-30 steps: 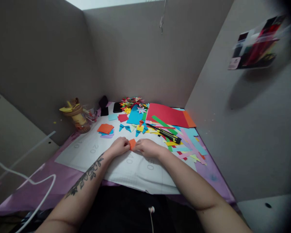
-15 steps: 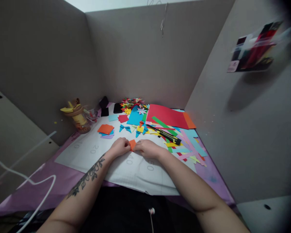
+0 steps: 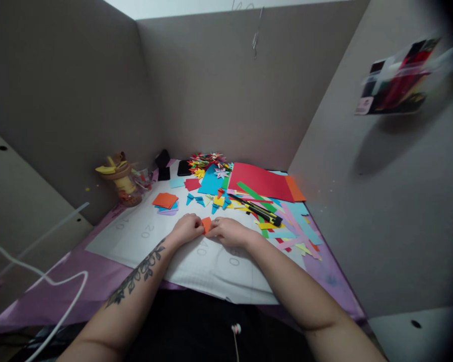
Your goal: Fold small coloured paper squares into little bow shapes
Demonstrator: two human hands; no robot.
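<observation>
A small orange paper piece (image 3: 206, 223) is pinched between both my hands, low over the white cutting mat (image 3: 143, 241). My left hand (image 3: 186, 229) has its fingers curled onto the piece's left edge. From the right, my right hand (image 3: 228, 231) grips the other edge with closed fingers. Just behind the hands lie small blue and yellow folded pieces (image 3: 211, 200).
A stack of orange, blue and purple squares (image 3: 166, 202) lies to the left. A yellow-black utility knife (image 3: 260, 208) rests on paper strips at the right, beside a red sheet (image 3: 260, 181). A jar (image 3: 123, 181) stands at the back left, folded stars (image 3: 206, 161) at the back. Grey partition walls enclose the desk.
Both hands stay together on the orange piece; it looks slightly narrower now. The view has shifted a little.
</observation>
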